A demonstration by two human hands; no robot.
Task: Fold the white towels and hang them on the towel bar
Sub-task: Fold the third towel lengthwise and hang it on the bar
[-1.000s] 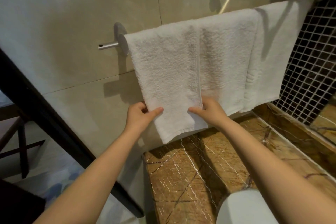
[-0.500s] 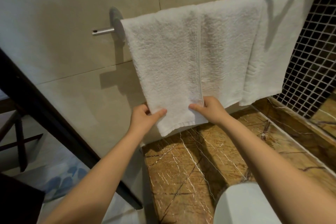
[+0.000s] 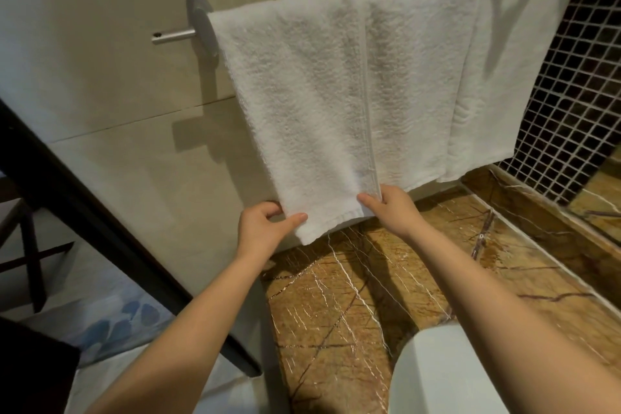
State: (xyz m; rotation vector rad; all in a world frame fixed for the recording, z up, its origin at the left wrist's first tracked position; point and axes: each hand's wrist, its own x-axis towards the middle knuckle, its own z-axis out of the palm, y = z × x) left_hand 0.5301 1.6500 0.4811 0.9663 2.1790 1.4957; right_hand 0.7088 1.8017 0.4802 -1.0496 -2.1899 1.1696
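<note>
Several folded white towels [image 3: 420, 77] hang side by side over the towel bar [image 3: 174, 35] on the far wall [image 3: 100, 84]. The left hand [image 3: 262, 228] and the right hand [image 3: 393, 208] each pinch the bottom hem of the leftmost towel [image 3: 302, 111], thumb against fingers. Hanging looks done, with only straightening seemingly left.

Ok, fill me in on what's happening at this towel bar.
A person is straightening a white towel draped over the towel bar. The left hand pinches its lower left corner and the right hand pinches its lower right edge, with the cloth hanging straight between them. Another white towel hangs beside it on the same bar, untouched. The hanging looks nearly finished.
</note>
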